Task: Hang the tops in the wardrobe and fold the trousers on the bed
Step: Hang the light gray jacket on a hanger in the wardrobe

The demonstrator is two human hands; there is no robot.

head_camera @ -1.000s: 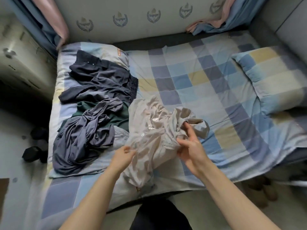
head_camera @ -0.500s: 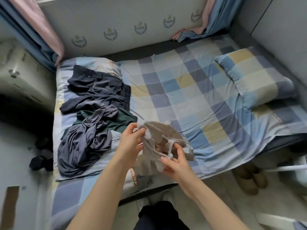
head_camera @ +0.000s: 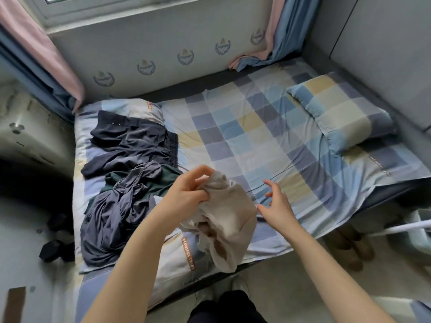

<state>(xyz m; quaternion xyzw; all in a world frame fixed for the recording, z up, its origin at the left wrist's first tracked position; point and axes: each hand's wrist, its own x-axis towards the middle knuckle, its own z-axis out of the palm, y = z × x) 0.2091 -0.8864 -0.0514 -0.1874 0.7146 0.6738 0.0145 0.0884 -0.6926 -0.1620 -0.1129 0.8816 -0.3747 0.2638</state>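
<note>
My left hand [head_camera: 186, 194] grips a bunched beige garment [head_camera: 228, 220] near its top and holds it up over the front edge of the bed [head_camera: 256, 141]. The cloth hangs down in folds below the hand. My right hand [head_camera: 275, 206] is just to the right of the garment, fingers spread and loose, holding nothing. On the left part of the bed lie a dark navy garment [head_camera: 133, 141], a green one [head_camera: 168, 180] partly covered, and a crumpled grey-blue garment [head_camera: 112, 217].
A checked pillow [head_camera: 340, 115] lies at the bed's right side, by the grey wall. Curtains hang at both far corners. Dark objects [head_camera: 56, 250] sit on the floor left of the bed. Slippers [head_camera: 349, 250] and a white bar [head_camera: 401, 229] are on the right.
The beige garment has been lifted off the bed and gathered into my left hand. My right hand has let go of it and moved off to the right.
</note>
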